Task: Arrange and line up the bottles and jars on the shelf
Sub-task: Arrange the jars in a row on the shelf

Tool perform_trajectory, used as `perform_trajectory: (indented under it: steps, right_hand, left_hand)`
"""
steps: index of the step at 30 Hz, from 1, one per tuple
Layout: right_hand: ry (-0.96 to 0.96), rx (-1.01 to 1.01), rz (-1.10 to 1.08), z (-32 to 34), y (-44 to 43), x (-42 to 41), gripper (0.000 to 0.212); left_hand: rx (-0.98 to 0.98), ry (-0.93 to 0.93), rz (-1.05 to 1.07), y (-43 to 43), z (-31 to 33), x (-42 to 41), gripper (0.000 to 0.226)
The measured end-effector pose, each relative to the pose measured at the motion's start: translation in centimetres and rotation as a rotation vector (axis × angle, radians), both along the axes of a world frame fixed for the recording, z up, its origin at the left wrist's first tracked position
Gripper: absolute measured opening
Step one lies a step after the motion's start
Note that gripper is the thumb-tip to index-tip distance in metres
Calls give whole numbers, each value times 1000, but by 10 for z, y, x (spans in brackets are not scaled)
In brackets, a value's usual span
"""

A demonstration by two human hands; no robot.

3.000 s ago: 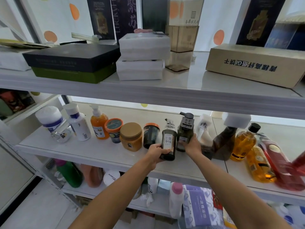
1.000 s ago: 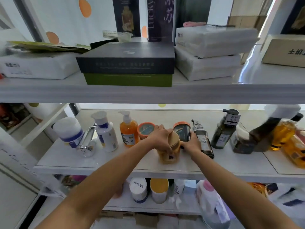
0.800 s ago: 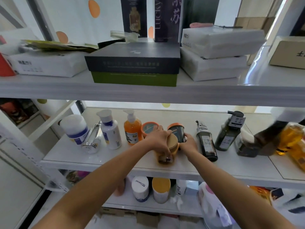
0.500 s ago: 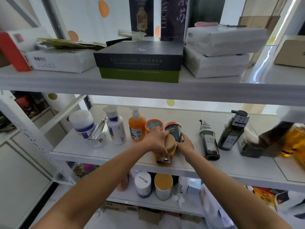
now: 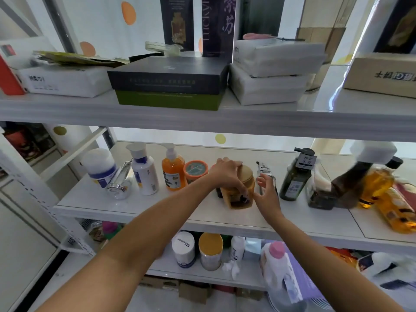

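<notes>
Jar (image 5: 242, 197): rigid, prob. light, slick. L hand (image 5: 227, 174) fingers clamp lid (image 5: 247, 174); R hand (image 5: 266, 194) fingers spread, 3 o'clock. Advise gripping body.

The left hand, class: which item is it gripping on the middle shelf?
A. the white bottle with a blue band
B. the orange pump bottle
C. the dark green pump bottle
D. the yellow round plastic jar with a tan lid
D: the left hand is curled over the tan lid of the yellow round plastic jar.
</notes>
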State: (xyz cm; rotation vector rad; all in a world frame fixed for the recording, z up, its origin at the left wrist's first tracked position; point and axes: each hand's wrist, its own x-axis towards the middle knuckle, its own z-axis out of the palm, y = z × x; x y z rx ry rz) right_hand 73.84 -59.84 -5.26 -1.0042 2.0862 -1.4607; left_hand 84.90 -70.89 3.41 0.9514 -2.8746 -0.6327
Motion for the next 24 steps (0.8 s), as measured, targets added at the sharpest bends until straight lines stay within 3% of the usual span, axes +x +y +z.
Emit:
perform_trajectory:
  steps: [5,8,11,14,16,19,22,24]
  right_hand:
    - [-2,176,201,5,8,-24,92]
    - [35,255,155,7,1,-27,110]
    - [154,307,106,2,-2,-31,106]
    - [260,329,40,-6,-1,-29,101]
    - [277,332,-13,-9,-3,-29,99]
    - [307,357,-43,-10,-4,-30,98]
    - [377,375,-67,-14,-4,-32,96]
    - [386,370,-98,-16,-6,-32,94]
  left_hand:
    - [-16,10,0,8,-14,-35,87]
    - [29,50,51,10,-26,-45,83]
    - [149,-8,12,3,-30,-48,88]
    - [260,-78,-14,-15,-27,-47,76]
    - [151,-143,24,-27,-35,-39,63]
    - [100,-150,102,-28,-59,-24,70]
    - [-11,-159,10,-28,-66,-18,74]
    - [-155,-263,-107,-35,-66,-6,62]
